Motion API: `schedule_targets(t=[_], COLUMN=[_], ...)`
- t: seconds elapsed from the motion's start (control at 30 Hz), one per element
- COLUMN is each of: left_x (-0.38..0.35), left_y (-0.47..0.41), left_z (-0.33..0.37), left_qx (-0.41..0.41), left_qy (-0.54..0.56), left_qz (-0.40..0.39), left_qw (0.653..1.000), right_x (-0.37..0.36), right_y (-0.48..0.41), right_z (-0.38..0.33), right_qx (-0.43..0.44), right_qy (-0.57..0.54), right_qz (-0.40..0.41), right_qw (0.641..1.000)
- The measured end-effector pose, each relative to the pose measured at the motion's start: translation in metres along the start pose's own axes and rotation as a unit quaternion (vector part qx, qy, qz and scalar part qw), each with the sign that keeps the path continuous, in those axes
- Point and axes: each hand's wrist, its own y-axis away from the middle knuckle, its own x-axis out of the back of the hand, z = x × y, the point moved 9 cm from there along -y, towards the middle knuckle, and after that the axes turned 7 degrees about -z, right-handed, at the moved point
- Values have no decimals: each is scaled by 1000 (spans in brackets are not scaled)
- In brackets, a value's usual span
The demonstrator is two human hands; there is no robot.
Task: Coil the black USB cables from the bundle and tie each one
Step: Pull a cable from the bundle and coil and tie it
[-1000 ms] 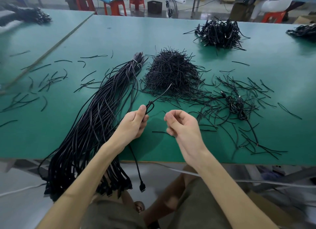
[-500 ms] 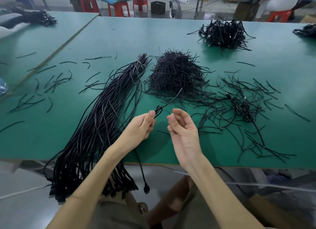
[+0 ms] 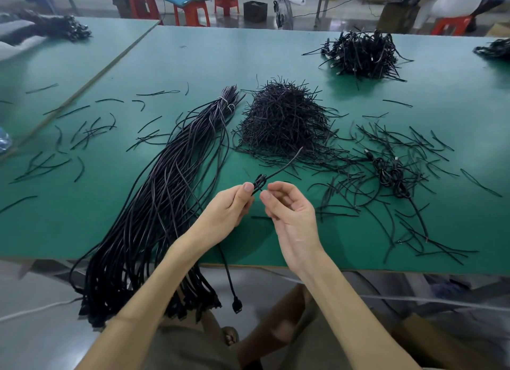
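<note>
- Left hand point(image 3: 229, 206): thumb and forefinger pinch a small fold in one black USB cable point(image 3: 227, 270), just below centre of the frame. A thin strand rises from the pinch toward the upper right. I cannot tell whether it is a tie or the cable's end.
- Right hand point(image 3: 292, 212): fingers half-curled, thumb tip just beside the fold, holding nothing.
- The rest of that cable drops past the table point(image 3: 248, 55) edge, and its plug point(image 3: 236, 306) hangs free. No coil is formed and no tie is on it, so I judge this cable is at its first step.
- Bundle point(image 3: 154, 204): one, lower left, thick and bound by a pale band point(image 3: 225, 102) at its far end. Too many cables to count, so most of the job remains.
- Tie heap point(image 3: 284, 118): one, at centre, with loose ties strewn to both sides.
- One cable point(image 3: 392, 173) lies loosely gathered among the ties at right. I cannot tell whether it is tied.
- Likely finished cables: one heap point(image 3: 361, 55) upper right, part of another point(image 3: 494, 49) at the right edge, and a third point(image 3: 55, 27) upper left on the adjoining table.
</note>
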Motion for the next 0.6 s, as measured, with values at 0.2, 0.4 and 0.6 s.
schedule_targets(t=[0.2,0.4,0.6], left_x=[0,-1,1], left_y=[0,0,3], left_z=[3,2,4], left_qx=[1,15,35], left_qy=[50,69,83], left_qz=[2,-9,-3], left_qw=[999,997,996], right_x=[-1,0,-8], right_y=[-1,-2,0], right_z=[1,1,-1], right_qx=[0,0,14], right_qy=[24,42,107], right_qz=[-21,-24,-49], right_qw=[999,999,993])
